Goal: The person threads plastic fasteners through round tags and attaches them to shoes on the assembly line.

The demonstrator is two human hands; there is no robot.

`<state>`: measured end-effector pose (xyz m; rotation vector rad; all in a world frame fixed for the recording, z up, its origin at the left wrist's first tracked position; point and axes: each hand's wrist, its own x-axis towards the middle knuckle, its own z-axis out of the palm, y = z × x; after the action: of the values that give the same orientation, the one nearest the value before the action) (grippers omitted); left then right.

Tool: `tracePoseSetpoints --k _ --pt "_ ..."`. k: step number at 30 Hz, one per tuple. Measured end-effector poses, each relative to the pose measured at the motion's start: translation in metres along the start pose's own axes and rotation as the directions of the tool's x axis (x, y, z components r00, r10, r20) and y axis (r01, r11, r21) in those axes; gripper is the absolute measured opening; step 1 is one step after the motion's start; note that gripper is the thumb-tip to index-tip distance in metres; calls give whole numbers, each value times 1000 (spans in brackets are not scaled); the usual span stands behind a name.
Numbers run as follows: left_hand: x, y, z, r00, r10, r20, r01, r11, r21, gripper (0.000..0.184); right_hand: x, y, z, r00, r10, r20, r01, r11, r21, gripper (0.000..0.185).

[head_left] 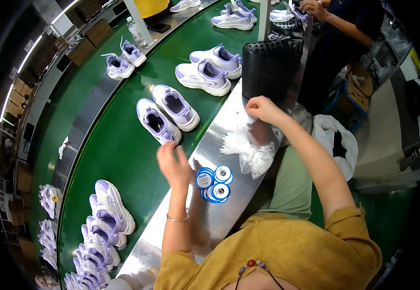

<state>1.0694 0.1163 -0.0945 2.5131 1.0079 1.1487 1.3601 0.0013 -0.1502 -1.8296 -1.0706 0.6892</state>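
Observation:
My left hand (173, 163) reaches over the edge of the green belt, its fingers apart at the heel of a white and lavender shoe (157, 122). A matching shoe (176, 107) lies beside it. My right hand (263, 109) is raised in front of a black perforated basket (268, 70), fingers pressed together; what they hold, if anything, is too small to tell. Below it, a bundle of white plastic ties (238, 145) in a clear bag lies on the metal ledge (214, 215). Round blue-and-white tags (221, 191) lie in stacks nearer my body.
A row of shoes (106, 232) stands on the belt (118, 159) at lower left. More pairs (205, 77) stand farther up. A co-worker's arm (340, 24) is at the upper right. A bottle (135, 31) and phone (160, 28) are beyond the belt.

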Motion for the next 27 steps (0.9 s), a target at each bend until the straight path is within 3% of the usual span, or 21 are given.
tracePoseSetpoints --k 2,3,6,8,9,11,15,17,18,20,21,23,25,27 --pt "-19 17 20 987 104 127 -88 988 -127 20 -7 10 12 998 -2 -59 2 1000 9 14" --pt "-26 30 28 973 173 154 -143 972 -188 20 -4 12 20 994 -84 -66 82 996 -38 16" --pt "-45 55 52 928 276 252 -205 939 -275 20 2 3 42 997 -31 -76 19 988 -154 19" --pt "-53 70 60 892 314 325 -236 937 -257 21 7 -4 53 989 -45 -143 -13 924 -382 19" --pt "-56 76 63 879 339 336 -264 931 -251 22 8 -8 57 989 -47 -142 -10 925 -380 19" --pt "-59 86 67 859 360 365 -279 926 -255 24 11 -15 61 996 -1 -91 -52 816 -575 16" --pt "-63 94 76 790 425 442 -352 905 -241 31 17 -1 68 996 -47 -71 -4 812 -584 14" --pt "-67 92 80 766 423 484 -350 906 -238 36 14 1 64 972 -151 -182 89 947 -308 12" --pt "-69 91 82 763 429 483 -361 903 -232 36 13 1 61 972 -150 -180 89 947 -309 12" --pt "-69 90 85 760 437 482 -373 899 -227 38 12 -3 51 925 -157 -345 202 974 100 11" --pt "-67 92 88 758 433 487 -367 901 -231 38 15 -5 44 926 -156 -344 202 974 101 11" --pt "-68 91 90 755 429 495 -358 903 -237 38 16 -13 36 918 -1 -396 232 812 536 11" --pt "-67 91 91 759 417 500 -343 909 -238 36 14 -24 26 905 -18 -426 268 800 536 7" --pt "-64 94 83 799 384 462 -296 921 -252 34 4 -48 14 929 36 -368 293 537 791 5"
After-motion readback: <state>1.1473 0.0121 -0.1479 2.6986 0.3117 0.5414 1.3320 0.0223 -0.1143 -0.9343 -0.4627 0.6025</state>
